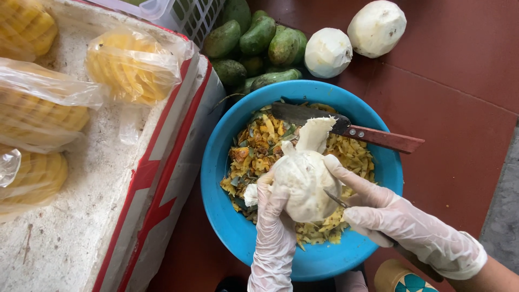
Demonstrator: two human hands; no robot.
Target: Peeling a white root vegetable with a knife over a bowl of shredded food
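A long white foam box (81, 216) with red stripes fills the left side, and on its lid lie four peeled pineapples (132, 65) in clear plastic bags, some cut off by the edge of view. Beside it on the red floor (459, 81) sits one big blue basin (227, 162) heaped with yellow and green peelings (259, 146). Over the basin, a person holds a pale, partly peeled round root (305, 181), a flap of its skin curling up at the top. The left hand (273, 216), in a thin glove, is closed around the root's near side from below; the gloved right hand (378, 211) grips a small knife (336, 199) whose blade meets the root's right flank, thumb pressed on the flesh. The root looks firm, fairly heavy and wet, likely slippery, so cupping it underneath seems the safest hold. A large cleaver (346, 128) with a wooden handle rests across the basin's far rim. Beyond it lie two already peeled white roots (328, 52) and a pile of about eight green mangoes (259, 38), next to a plastic basket (189, 16).
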